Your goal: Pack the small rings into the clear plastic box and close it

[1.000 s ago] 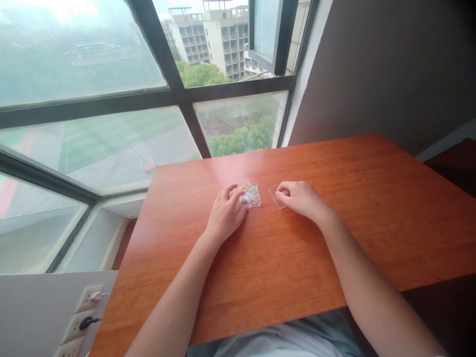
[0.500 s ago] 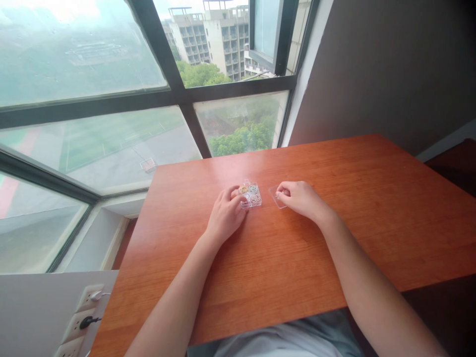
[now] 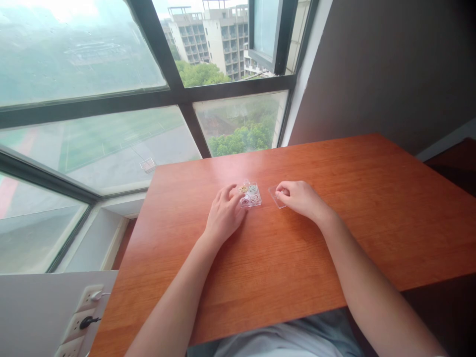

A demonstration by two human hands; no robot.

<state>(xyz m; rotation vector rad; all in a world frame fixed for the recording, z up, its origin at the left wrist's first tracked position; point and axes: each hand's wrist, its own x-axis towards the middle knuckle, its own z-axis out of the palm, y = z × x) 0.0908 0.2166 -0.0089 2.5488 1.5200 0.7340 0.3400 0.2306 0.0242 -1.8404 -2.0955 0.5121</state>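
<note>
A small clear plastic box with several compartments lies on the table. Loops or rings sit in it, yellowish, pale green and whitish ones. At the box's left edge is my left hand, its fingers bent and apart, the thumb over the near left compartment. To the right of the box lies a flat clear square lid. My right hand is over the lid's right side with fingers curled together at it; the fingertips are partly hidden.
The reddish-brown wooden table ends at a window at the back. A wall socket panel with plugs is low on the left. A grey wall stands behind the table's right side.
My left fingers have shifted slightly left and loosened from the box, showing more of the near left compartment. My right hand and the lid look the same.
</note>
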